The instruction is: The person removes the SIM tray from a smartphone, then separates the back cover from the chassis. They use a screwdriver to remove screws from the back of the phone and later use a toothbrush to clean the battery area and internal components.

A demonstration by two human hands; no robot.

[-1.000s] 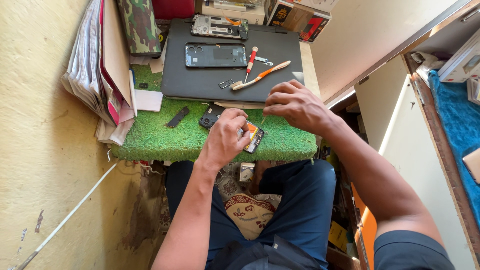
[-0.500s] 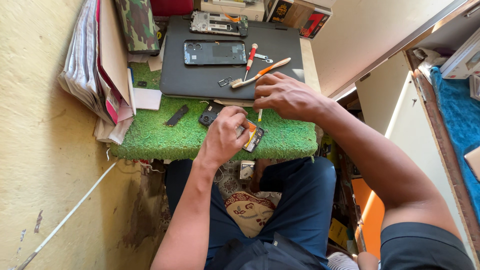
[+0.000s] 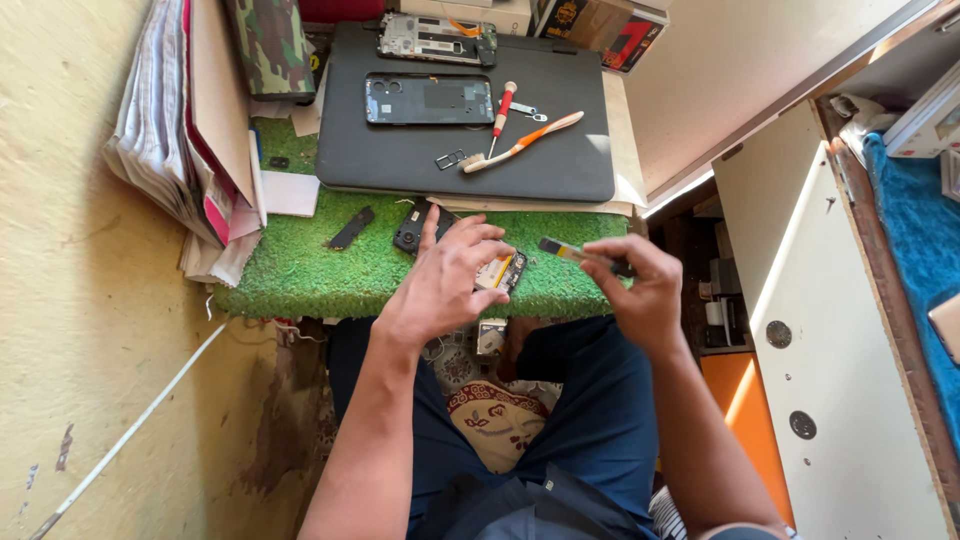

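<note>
Left hand: my left hand (image 3: 445, 285) presses flat on the opened phone (image 3: 500, 272) at the table's (image 3: 300, 280) front edge.
Right hand: my right hand (image 3: 635, 290) pinches a thin tool (image 3: 572, 252) just beside the phone.

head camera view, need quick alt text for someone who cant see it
Seen from above, a person's left hand presses an opened phone onto a green artificial-grass mat, while the right hand holds a thin flat tool beside it. Behind lie a dark grey work mat with a black phone back cover, a red-handled screwdriver and an orange-handled brush.
</note>
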